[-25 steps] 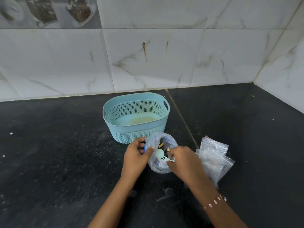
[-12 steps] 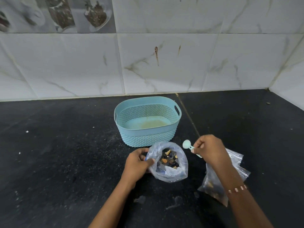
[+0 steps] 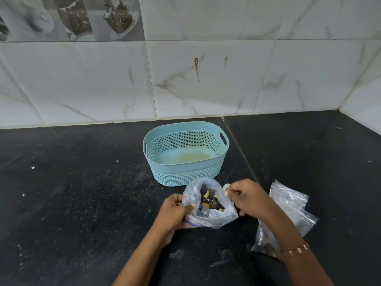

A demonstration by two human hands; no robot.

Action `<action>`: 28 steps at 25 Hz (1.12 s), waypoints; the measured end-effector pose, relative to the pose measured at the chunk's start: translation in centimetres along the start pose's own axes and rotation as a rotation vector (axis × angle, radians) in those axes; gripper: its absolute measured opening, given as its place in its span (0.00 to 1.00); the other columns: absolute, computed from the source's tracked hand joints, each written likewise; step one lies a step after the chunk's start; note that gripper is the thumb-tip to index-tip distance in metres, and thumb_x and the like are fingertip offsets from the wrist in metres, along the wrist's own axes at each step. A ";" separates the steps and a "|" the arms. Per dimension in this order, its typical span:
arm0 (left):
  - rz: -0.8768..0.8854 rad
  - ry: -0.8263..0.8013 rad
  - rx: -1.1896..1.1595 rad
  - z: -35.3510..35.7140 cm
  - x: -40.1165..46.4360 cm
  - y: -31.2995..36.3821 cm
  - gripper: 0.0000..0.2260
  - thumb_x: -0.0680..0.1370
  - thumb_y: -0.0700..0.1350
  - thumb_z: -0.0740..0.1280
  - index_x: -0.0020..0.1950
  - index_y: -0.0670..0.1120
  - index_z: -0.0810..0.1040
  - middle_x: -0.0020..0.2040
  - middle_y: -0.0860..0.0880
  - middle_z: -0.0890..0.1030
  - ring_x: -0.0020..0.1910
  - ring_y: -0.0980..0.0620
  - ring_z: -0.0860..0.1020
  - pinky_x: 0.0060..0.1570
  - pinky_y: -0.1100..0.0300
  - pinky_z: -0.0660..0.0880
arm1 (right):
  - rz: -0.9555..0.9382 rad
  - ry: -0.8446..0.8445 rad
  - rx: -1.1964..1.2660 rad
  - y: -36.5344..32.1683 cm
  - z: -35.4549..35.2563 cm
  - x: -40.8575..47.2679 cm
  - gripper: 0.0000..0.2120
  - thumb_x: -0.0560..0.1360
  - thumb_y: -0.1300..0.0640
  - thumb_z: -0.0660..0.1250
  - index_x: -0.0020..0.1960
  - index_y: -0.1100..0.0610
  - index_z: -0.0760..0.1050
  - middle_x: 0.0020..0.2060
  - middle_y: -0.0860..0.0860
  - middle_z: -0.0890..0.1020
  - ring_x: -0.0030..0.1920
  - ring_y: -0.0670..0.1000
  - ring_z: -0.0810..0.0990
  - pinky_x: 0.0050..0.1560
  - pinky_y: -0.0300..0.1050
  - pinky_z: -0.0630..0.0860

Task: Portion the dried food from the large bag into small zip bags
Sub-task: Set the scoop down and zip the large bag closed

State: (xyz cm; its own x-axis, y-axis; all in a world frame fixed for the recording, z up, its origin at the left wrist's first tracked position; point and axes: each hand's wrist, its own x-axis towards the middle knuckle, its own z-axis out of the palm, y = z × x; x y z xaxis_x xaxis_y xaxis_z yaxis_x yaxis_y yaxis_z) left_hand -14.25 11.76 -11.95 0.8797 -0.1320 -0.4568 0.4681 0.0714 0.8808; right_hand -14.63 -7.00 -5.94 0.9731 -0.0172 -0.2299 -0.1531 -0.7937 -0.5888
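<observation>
Low in the centre of the frame, the left hand (image 3: 175, 213) pinches the left rim of an open clear plastic bag (image 3: 208, 203) that sits on the black counter (image 3: 82, 193); dark and orange dried food (image 3: 210, 200) shows inside its mouth. The right hand (image 3: 245, 198) is curled closed at the bag's right rim, with the pale bowl of a small spoon (image 3: 226, 185) peeking out above its fingers. Just right of that hand, partly under the forearm, lies a heap of clear zip bags (image 3: 292, 205). A light blue perforated basket (image 3: 185, 153) stands just behind the open bag, holding nothing. No brand, label or writing can be read anywhere
</observation>
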 end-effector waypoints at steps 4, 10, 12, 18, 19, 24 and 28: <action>-0.083 -0.030 -0.263 -0.4 -0.2 0.7 0.09 0.74 0.26 0.61 0.49 0.37 0.72 0.40 0.38 0.81 0.33 0.46 0.83 0.31 0.53 0.82 | 0.053 -0.208 0.520 -0.4 0.0 -1.5 0.08 0.76 0.61 0.64 0.54 0.58 0.78 0.43 0.53 0.82 0.36 0.46 0.80 0.32 0.36 0.75; -0.045 0.018 -0.251 -0.2 -0.6 0.8 0.09 0.72 0.25 0.62 0.48 0.35 0.76 0.34 0.40 0.83 0.30 0.47 0.83 0.31 0.53 0.81 | 0.067 -0.153 0.683 -0.6 1.1 -1.9 0.07 0.73 0.67 0.66 0.49 0.60 0.78 0.42 0.56 0.80 0.38 0.48 0.80 0.31 0.37 0.76; -0.025 0.084 -0.217 0.0 -0.6 0.4 0.11 0.71 0.25 0.62 0.50 0.33 0.76 0.36 0.39 0.83 0.31 0.45 0.82 0.32 0.53 0.81 | 0.168 -0.145 0.754 -0.5 1.4 -1.8 0.07 0.76 0.64 0.62 0.52 0.61 0.77 0.43 0.56 0.82 0.40 0.50 0.81 0.32 0.41 0.78; 0.034 0.173 -0.241 0.9 -1.2 -0.5 0.13 0.69 0.24 0.60 0.52 0.32 0.75 0.39 0.37 0.79 0.29 0.46 0.79 0.27 0.57 0.78 | 0.190 -0.228 0.741 0.0 2.7 -2.3 0.10 0.75 0.64 0.64 0.56 0.60 0.76 0.43 0.58 0.82 0.38 0.50 0.80 0.39 0.46 0.81; 0.045 0.190 -0.218 1.0 -1.4 -0.6 0.13 0.69 0.24 0.60 0.51 0.33 0.75 0.38 0.38 0.79 0.29 0.47 0.79 0.26 0.57 0.77 | 0.176 -0.192 0.760 -0.1 2.8 -2.4 0.11 0.73 0.65 0.66 0.55 0.60 0.76 0.40 0.57 0.81 0.35 0.48 0.80 0.37 0.44 0.81; 0.110 0.249 -0.054 0.4 -2.2 -0.5 0.13 0.70 0.29 0.64 0.51 0.42 0.78 0.40 0.40 0.83 0.34 0.45 0.82 0.32 0.53 0.79 | 0.120 0.158 0.520 -0.4 3.0 -2.0 0.08 0.69 0.68 0.68 0.47 0.60 0.78 0.25 0.50 0.73 0.26 0.46 0.73 0.29 0.42 0.77; 0.056 0.138 0.006 -0.2 -3.1 0.4 0.11 0.73 0.30 0.62 0.50 0.42 0.78 0.33 0.46 0.82 0.26 0.54 0.80 0.25 0.60 0.77 | -0.116 0.548 -0.040 -0.8 3.6 -2.0 0.04 0.67 0.68 0.68 0.40 0.62 0.76 0.28 0.52 0.76 0.28 0.51 0.75 0.29 0.37 0.67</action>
State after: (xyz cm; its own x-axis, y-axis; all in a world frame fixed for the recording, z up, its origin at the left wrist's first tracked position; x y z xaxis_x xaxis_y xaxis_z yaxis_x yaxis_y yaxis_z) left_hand -16.76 12.36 -10.16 0.9079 0.0089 -0.4191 0.4176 0.0684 0.9061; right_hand -17.04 -4.14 -7.84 0.9321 -0.2334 0.2771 -0.0436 -0.8315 -0.5538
